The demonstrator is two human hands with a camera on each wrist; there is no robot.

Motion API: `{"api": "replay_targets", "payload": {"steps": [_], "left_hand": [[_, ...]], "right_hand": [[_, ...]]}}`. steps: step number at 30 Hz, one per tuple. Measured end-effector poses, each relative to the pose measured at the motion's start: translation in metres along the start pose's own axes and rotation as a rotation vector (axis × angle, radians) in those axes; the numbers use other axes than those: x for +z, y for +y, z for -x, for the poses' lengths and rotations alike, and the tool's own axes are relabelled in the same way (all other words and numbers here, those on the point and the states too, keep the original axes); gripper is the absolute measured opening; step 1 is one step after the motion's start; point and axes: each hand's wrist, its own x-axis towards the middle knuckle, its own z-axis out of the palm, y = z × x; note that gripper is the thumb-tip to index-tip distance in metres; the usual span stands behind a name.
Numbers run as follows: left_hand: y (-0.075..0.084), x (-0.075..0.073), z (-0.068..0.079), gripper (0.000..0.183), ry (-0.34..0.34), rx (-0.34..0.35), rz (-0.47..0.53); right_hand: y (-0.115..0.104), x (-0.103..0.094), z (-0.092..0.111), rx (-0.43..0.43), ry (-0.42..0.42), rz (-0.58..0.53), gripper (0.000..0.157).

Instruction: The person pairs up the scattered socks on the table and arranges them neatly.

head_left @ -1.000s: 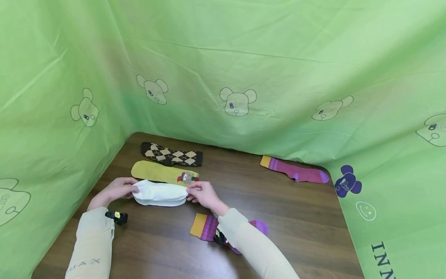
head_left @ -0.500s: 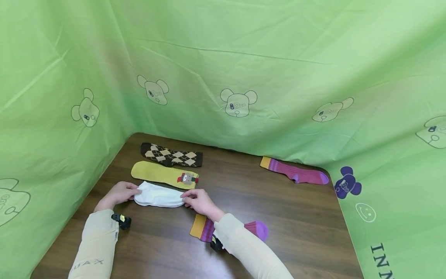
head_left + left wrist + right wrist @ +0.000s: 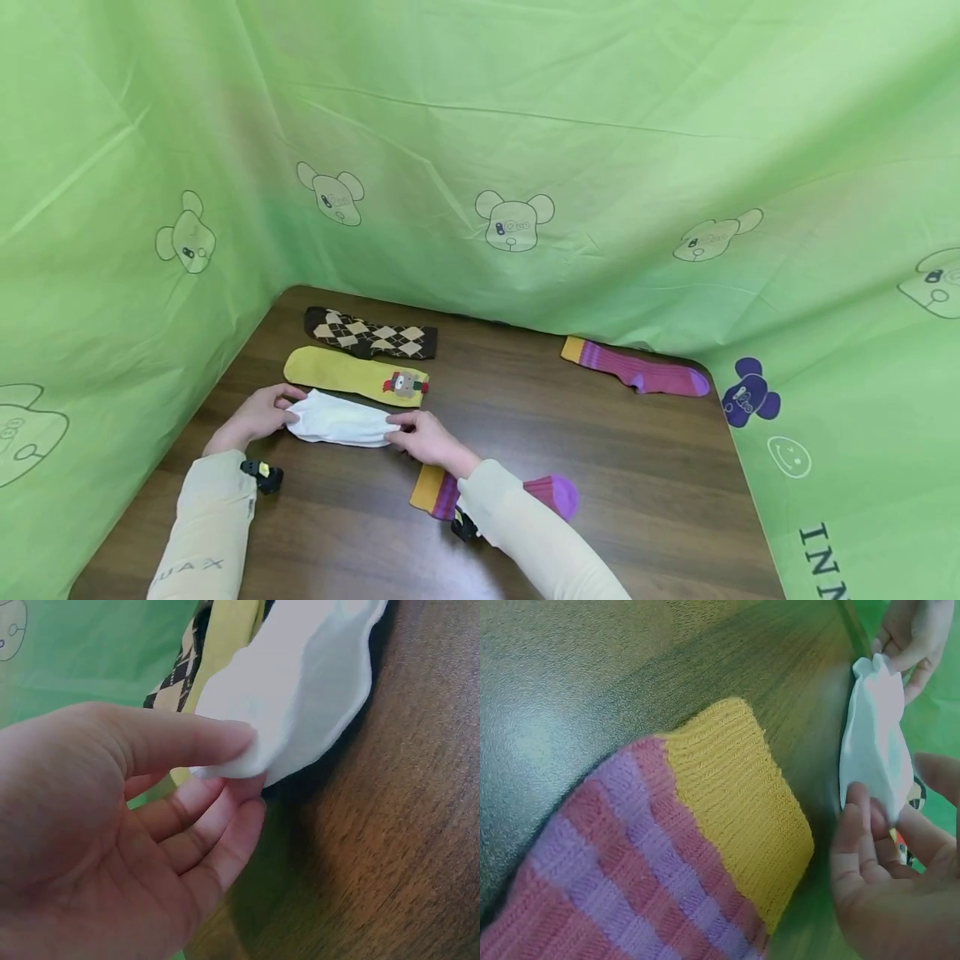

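A white sock [image 3: 341, 419] stretches sideways between both hands, just in front of a yellow sock [image 3: 337, 372]. Its left end is pinched by my left hand [image 3: 258, 414]; the left wrist view shows the thumb on top of the white cloth [image 3: 262, 697] and the fingers beneath. At the other end, my right hand [image 3: 427, 438] holds the sock between thumb and fingers. Below the right forearm lies a purple striped sock with a yellow cuff [image 3: 739, 817], partly hidden by the sleeve in the head view.
A brown argyle sock [image 3: 371, 335] lies behind the yellow one. Another purple striped sock [image 3: 637, 367] is at the back right of the wooden table [image 3: 600, 450]. Green cloth walls [image 3: 450, 125] enclose the back and sides.
The white sock has come slightly toward me, away from the yellow sock, and looks flatter. My right hand has shifted left and nearer; my left hand has moved slightly right.
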Motion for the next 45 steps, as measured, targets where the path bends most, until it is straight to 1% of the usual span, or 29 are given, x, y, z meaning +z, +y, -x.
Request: {"api": "replay_targets", "payload": {"steps": [2, 5, 7, 8, 12, 14, 16, 19, 22, 26, 27, 31, 35, 39, 45], "left_hand": [[0.001, 0.0, 0.001, 0.041, 0.001, -0.022, -0.048], [0.002, -0.001, 0.0, 0.04, 0.005, -0.056, -0.114], [0.002, -0.001, -0.001, 0.038, 0.008, -0.073, -0.146], [0.002, -0.001, -0.001, 0.037, 0.01, -0.08, -0.158], [0.002, -0.001, -0.002, 0.036, 0.02, -0.108, -0.166], [0.001, -0.001, -0.002, 0.037, 0.015, -0.109, -0.163], [0.002, -0.001, -0.003, 0.037, 0.02, -0.111, -0.17], [0.004, -0.002, -0.004, 0.038, 0.048, -0.095, -0.191], [0.01, -0.002, -0.005, 0.041, 0.085, -0.086, -0.187], [0.023, -0.002, -0.01, 0.042, 0.121, -0.029, -0.171], [0.026, -0.002, -0.012, 0.041, 0.131, -0.006, -0.168], [0.04, 0.007, -0.018, 0.036, 0.168, 0.089, -0.149], [0.052, 0.02, -0.022, 0.033, 0.169, 0.165, -0.112], [0.065, 0.031, -0.023, 0.032, 0.153, 0.209, -0.101], [0.082, 0.039, -0.024, 0.036, 0.141, 0.232, -0.096]], "right_hand": [[-0.002, 0.0, 0.0, -0.007, -0.023, 0.084, 0.04], [-0.005, -0.001, 0.001, -0.051, -0.046, 0.219, 0.044], [-0.005, -0.001, -0.001, -0.08, -0.046, 0.297, 0.048], [-0.006, -0.001, -0.001, -0.091, -0.044, 0.322, 0.05], [-0.006, -0.001, -0.002, -0.084, -0.035, 0.343, 0.057], [-0.006, -0.001, -0.002, -0.074, -0.024, 0.337, 0.058], [-0.006, -0.003, -0.001, -0.071, 0.0, 0.313, 0.056], [-0.005, -0.007, 0.001, -0.075, 0.034, 0.276, 0.049], [-0.005, -0.013, 0.002, -0.07, 0.063, 0.242, 0.045], [-0.005, -0.023, 0.003, -0.055, 0.088, 0.182, 0.042], [-0.006, -0.027, 0.003, -0.053, 0.094, 0.164, 0.043], [-0.008, -0.039, 0.007, -0.06, 0.124, 0.108, 0.046], [-0.007, -0.052, 0.011, -0.066, 0.163, 0.073, 0.048], [-0.005, -0.063, 0.017, -0.064, 0.196, 0.023, 0.046], [0.0, -0.08, 0.026, -0.06, 0.243, -0.016, 0.044]]}}
